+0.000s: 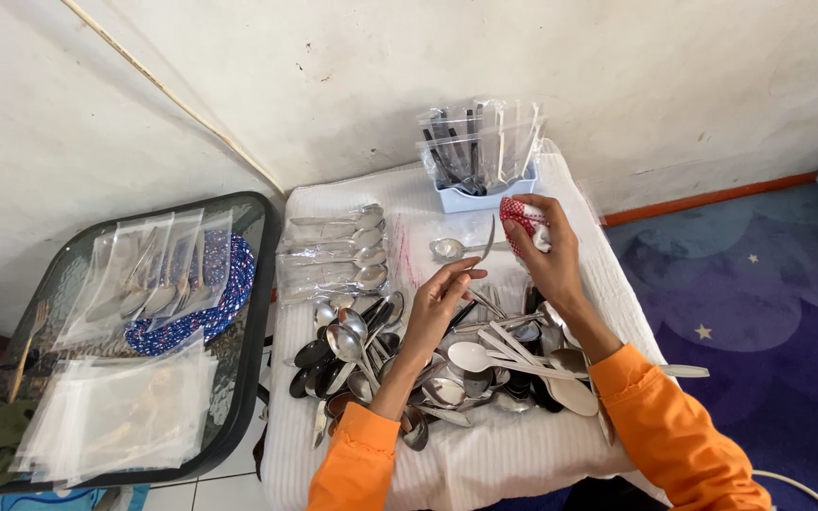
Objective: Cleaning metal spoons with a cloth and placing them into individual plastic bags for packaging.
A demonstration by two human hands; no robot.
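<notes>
My left hand (pixel 439 298) holds a thin metal utensil (pixel 485 248) by its handle, its upper end raised toward my right hand. My right hand (pixel 549 254) grips a red-and-white checked cloth (pixel 521 220) against that upper end. Both hands hover over a heap of loose metal spoons (pixel 362 350) and white plastic spoons (pixel 513 360) on a white cloth-covered table (pixel 485 464). A bagged spoon (pixel 452 248) lies just behind my left hand.
Several bagged spoons (pixel 333 251) are stacked at the table's back left. A white holder with bagged dark cutlery (pixel 480 156) stands at the back. A dark glass side table (pixel 248 378) at left carries bagged cutlery (pixel 149 274), empty clear bags (pixel 115 407) and a blue woven mat (pixel 229 293).
</notes>
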